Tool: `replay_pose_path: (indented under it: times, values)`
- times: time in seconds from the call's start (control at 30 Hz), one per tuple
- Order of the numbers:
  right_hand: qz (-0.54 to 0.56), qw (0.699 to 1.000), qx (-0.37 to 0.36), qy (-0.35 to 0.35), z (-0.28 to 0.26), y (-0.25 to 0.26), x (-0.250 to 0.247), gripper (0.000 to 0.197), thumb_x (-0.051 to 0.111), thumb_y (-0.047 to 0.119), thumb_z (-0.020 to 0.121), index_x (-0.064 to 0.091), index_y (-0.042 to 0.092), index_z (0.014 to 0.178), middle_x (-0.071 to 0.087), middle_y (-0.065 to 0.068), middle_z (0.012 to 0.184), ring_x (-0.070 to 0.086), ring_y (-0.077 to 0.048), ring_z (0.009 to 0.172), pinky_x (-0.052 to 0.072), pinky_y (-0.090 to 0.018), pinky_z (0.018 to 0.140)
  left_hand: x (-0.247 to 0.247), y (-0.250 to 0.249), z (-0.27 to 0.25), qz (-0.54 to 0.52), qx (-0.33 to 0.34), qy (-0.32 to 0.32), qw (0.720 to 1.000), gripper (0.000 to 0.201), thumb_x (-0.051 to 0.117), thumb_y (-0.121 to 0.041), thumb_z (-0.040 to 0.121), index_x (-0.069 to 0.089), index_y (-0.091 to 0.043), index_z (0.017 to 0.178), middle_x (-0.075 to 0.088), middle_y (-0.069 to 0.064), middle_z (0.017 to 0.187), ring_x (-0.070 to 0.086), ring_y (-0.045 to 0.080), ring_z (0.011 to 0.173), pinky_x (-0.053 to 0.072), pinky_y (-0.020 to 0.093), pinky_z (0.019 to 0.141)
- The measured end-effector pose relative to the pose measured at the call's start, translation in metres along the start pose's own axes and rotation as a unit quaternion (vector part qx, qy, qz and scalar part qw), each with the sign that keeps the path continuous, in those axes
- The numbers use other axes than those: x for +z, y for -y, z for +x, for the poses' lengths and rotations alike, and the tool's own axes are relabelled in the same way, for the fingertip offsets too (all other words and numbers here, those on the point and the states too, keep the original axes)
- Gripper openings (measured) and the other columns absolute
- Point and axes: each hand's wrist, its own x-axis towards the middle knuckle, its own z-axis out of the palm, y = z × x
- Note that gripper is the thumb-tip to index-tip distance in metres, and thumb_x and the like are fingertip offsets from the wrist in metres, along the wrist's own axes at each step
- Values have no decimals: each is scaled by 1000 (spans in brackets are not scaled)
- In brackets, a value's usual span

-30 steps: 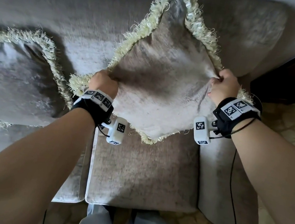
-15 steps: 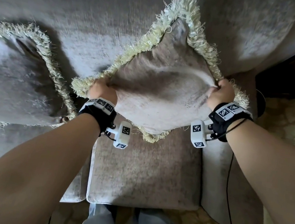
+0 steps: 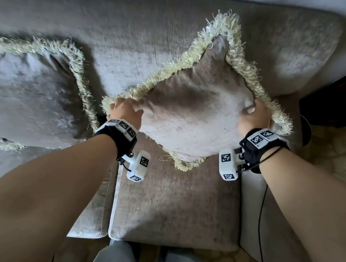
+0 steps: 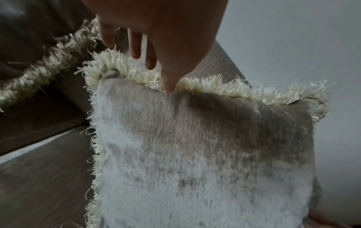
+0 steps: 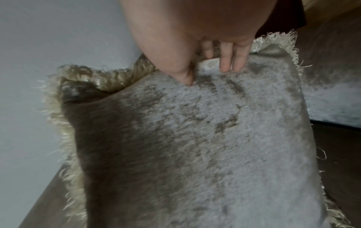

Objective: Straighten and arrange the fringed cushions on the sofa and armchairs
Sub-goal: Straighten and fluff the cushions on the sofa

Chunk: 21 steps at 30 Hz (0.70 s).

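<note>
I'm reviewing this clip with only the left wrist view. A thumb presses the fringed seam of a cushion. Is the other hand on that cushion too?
Observer: Yes. In the head view the right hand grips the cushion near its right corner, opposite the left hand.
Operator: How is the cushion turned?
Observer: Like a diamond. One corner points up against the sofa back and another points down toward the seat.
Operator: I see a strip of fringe off to the side. What is it?
Observer: It belongs to a second cushion, which leans on the sofa back to the left.
</note>
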Motion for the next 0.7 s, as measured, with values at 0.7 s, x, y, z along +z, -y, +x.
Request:
replay_pose_path:
  times: [0.7]
  values:
    - [90,990,7,105,-211,204,128,51,53,2,90,46,15,139,43,-11,142,55,-25,100,43,-23,71,-190,225,66,18,95,19,995,32,58,-25,92,60,-33,122,44,-2,145,31,30,140,30,55,113]
